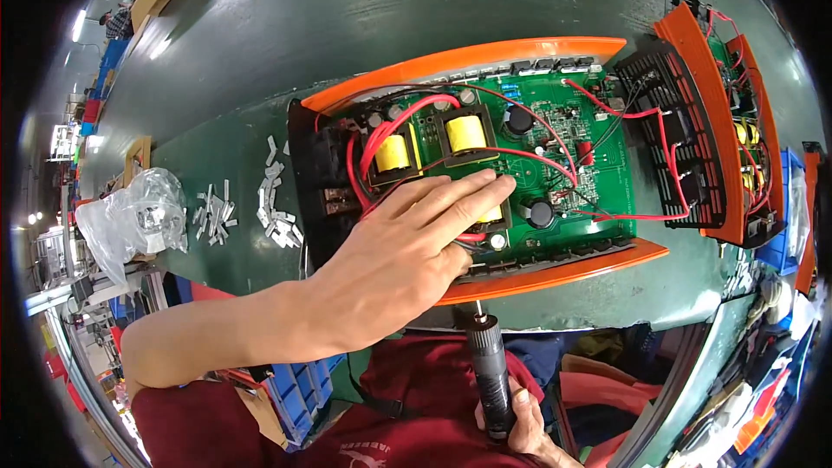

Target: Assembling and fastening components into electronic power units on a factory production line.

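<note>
My left hand [407, 238] lies over an opened electronics unit with its fingers stretched out, partly covering a yellow-wound transformer [491, 215] and red wires. Its thumb side rests by the near orange side panel [555, 273]. The unit holds a green circuit board [620, 182] with two more yellow transformers, black capacitors and red cables between two orange panels. Below it, my right hand [524, 420] grips a black electric screwdriver [490, 373] near its lower end. The screwdriver's bit points up at the near panel's outer side; its exact contact is hidden.
A black vented end panel [663, 139] sits at the unit's right, joined by wires. Beyond stands another orange-sided unit [750, 121]. Small grey pieces [276, 208] lie in piles on the green table [364, 0], beside a clear plastic bag [139, 217]. A blue bin [784, 217] is far right.
</note>
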`<state>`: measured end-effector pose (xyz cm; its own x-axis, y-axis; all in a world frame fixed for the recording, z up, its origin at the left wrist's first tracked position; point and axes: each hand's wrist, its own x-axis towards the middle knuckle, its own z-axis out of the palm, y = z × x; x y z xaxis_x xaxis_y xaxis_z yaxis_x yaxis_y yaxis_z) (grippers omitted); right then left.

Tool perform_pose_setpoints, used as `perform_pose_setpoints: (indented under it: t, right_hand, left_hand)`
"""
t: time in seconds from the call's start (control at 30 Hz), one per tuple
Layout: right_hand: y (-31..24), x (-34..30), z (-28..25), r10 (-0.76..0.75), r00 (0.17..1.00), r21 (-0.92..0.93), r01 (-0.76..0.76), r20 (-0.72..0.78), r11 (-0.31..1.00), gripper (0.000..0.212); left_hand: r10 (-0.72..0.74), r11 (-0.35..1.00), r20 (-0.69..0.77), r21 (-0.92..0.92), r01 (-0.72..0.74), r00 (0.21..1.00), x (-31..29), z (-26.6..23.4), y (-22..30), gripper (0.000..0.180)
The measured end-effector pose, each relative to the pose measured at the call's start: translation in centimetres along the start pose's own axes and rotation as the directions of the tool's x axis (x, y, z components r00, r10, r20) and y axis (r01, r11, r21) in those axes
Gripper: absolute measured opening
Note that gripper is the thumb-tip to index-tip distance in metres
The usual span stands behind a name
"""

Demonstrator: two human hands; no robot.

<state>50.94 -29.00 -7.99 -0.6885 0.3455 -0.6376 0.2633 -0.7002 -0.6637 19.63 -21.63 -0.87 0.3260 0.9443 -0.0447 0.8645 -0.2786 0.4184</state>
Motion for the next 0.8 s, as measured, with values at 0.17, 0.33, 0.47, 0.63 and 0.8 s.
perform_pose_setpoints:
  t: [0.17,0.33,0.47,0.63,0.8]
  right_hand:
    - [0.9,0.3,-0.4,0.084,0.995,0.087,-0.089,0.056,0.992,0.1]
    - [1.3,0.5,-0.2,0.036,0.997,0.158,-0.047,0.072,0.986,0.103]
    - [0.9,0.4,0.0,0.031,0.999,0.126,-0.036,0.039,0.991,0.101]
    - [2.3,0.5,-0.2,0.004,0.999,0.065,-0.006,0.032,0.998,0.092]
    - [2.7,1.2,-0.6,0.033,0.967,0.368,-0.128,0.253,0.921,0.095]
  left_hand:
    - [-0.032,0.995,-0.004,-0.095,0.031,0.999,0.0,0.1,0.0,0.011]
    - [-0.052,0.989,0.016,-0.138,0.054,0.999,0.0,-0.1,0.0,0.009]
    - [-0.052,0.988,0.022,-0.142,0.055,0.998,-0.1,0.0,-0.2,0.01]
    - [-0.062,0.986,0.006,-0.156,0.062,0.998,-0.1,0.6,-0.1,0.011]
    - [-0.031,0.982,0.035,-0.187,0.037,0.999,-0.3,0.2,-0.5,0.015]
